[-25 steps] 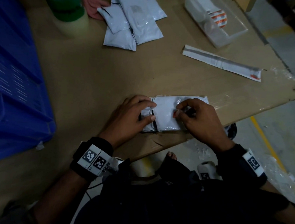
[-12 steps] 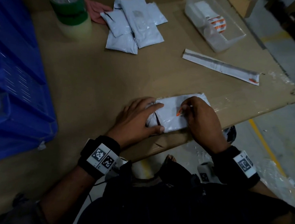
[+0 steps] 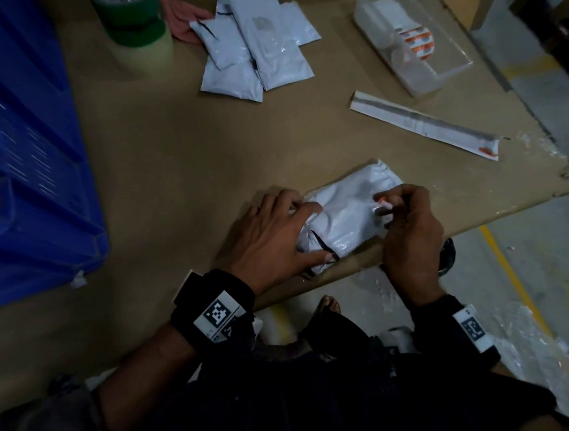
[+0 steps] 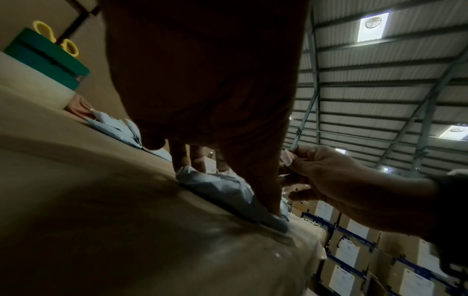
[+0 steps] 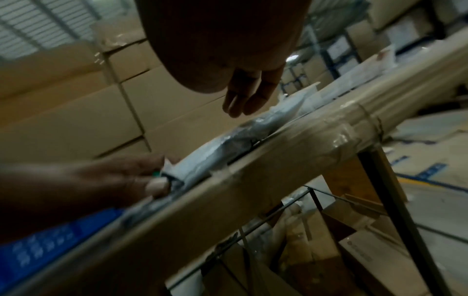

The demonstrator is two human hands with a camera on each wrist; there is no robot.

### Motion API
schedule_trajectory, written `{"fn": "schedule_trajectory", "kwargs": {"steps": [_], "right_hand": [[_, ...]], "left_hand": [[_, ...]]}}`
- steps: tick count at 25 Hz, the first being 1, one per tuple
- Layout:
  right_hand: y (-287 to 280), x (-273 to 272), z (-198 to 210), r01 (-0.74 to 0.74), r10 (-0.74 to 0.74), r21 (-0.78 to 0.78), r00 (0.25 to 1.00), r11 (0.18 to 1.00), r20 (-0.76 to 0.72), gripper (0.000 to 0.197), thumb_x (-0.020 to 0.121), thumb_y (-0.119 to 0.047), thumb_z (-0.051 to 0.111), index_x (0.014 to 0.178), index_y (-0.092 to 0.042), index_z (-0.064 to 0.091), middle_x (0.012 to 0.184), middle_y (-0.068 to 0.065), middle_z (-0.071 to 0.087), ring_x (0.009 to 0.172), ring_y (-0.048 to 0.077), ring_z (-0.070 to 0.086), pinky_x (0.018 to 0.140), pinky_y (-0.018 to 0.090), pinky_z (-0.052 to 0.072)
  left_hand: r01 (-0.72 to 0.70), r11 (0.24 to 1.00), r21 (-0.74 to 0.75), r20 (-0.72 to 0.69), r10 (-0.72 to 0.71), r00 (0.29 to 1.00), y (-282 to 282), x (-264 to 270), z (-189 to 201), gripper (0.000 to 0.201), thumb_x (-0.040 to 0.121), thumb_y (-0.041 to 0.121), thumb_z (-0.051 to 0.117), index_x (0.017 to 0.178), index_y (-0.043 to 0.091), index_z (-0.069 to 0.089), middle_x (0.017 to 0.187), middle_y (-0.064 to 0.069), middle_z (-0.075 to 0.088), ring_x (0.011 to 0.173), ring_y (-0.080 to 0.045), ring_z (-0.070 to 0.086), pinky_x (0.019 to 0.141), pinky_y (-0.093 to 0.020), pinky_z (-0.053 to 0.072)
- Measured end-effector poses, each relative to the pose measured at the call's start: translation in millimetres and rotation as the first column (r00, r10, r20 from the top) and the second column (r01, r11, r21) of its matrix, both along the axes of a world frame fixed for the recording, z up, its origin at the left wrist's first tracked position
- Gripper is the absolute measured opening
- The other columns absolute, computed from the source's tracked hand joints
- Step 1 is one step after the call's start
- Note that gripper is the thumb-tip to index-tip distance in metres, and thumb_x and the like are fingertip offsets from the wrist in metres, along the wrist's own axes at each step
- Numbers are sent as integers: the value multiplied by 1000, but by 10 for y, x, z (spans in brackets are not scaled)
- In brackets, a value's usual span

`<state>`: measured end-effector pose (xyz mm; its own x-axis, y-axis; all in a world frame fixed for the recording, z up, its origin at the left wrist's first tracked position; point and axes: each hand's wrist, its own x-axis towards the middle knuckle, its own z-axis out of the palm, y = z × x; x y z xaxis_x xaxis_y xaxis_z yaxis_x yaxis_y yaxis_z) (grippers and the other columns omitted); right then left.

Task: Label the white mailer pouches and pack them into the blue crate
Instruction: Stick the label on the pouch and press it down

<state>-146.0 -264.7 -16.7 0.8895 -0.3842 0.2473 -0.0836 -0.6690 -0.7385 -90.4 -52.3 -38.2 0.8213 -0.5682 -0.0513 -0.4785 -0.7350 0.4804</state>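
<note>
A white mailer pouch (image 3: 348, 217) lies slanted near the table's front edge. My left hand (image 3: 304, 232) presses its near-left end flat with straight fingers and thumb; the left wrist view shows those fingertips (image 4: 268, 202) pushing down on the pouch (image 4: 222, 186). My right hand (image 3: 388, 207) hovers over the pouch's right part and pinches a small white label with an orange mark (image 3: 382, 203), also seen as the label (image 4: 287, 160). Several more white pouches (image 3: 256, 51) are piled at the back. The blue crate (image 3: 23, 158) stands at the left.
A stack of green and clear tape rolls (image 3: 134, 27) with yellow-handled scissors stands at the back left, beside a pink cloth (image 3: 183, 24). A clear box holding a label roll (image 3: 411, 44) and a long backing strip (image 3: 422, 124) lie at the right. The table's front-right edge (image 3: 482, 215) runs close behind my right hand.
The pouch has turned so its far end points up and right. My right hand has lifted off it with the label pinched. My left hand still presses the near end.
</note>
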Motion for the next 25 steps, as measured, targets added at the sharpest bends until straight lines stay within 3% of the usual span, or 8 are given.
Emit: {"fn": "schedule_trajectory", "kwargs": {"steps": [1,3,6,8,11,18,25], "right_hand": [[-47,21,21,39,-39,42,999,998,0,24,100,3,46,102,-19,56,91,-12,68,81,-5,64,71,18,51],[-139,68,56,90,-88,113,996,990,-23,11,108,-16,52,102,-18,61,88,-10,70,76,1,67,72,27,56],[-125,102,68,59,-42,203,995,977,-86,7,105,-22,59,105,-20,66,89,-6,73,75,5,69,71,34,58],[-9,90,87,7,16,217,994,976,-105,5,103,-21,64,106,-22,68,89,-8,74,78,5,71,71,31,58],[163,84,78,-38,63,187,990,982,-127,13,98,-20,70,111,-21,69,92,-10,74,83,2,70,72,20,55],[302,95,16,-54,61,39,972,998,-226,23,90,-34,77,111,-28,67,84,-13,71,77,-1,66,70,17,51],[312,84,35,-66,78,52,956,996,-281,29,89,-32,78,115,-30,64,84,-12,70,77,-1,66,71,20,52]], "left_hand": [[2,1000,6,-2,-2,1000,2,-5,7,75,74,79,63,137,41,48,131,10,42,119,-17,41,96,-38,40],[16,1000,-6,-24,-16,1000,25,11,8,76,75,81,61,138,41,48,134,11,41,122,-17,40,98,-39,39],[6,996,-90,-107,-16,994,79,106,-5,66,86,74,53,143,43,48,145,14,38,131,-15,35,105,-37,30],[5,993,-115,-131,-20,991,110,138,-32,62,91,66,53,148,44,42,150,16,35,135,-14,33,108,-36,28],[-19,991,-134,-160,-3,987,126,97,-73,73,86,62,64,151,43,37,149,19,35,134,-11,32,108,-32,27],[-53,991,-120,-207,27,978,137,62,-91,81,85,64,65,154,39,31,150,17,33,138,-11,27,110,-36,26],[-38,993,-110,-214,14,977,145,79,-84,80,85,65,65,153,41,31,149,17,32,137,-12,28,112,-38,27]]}}
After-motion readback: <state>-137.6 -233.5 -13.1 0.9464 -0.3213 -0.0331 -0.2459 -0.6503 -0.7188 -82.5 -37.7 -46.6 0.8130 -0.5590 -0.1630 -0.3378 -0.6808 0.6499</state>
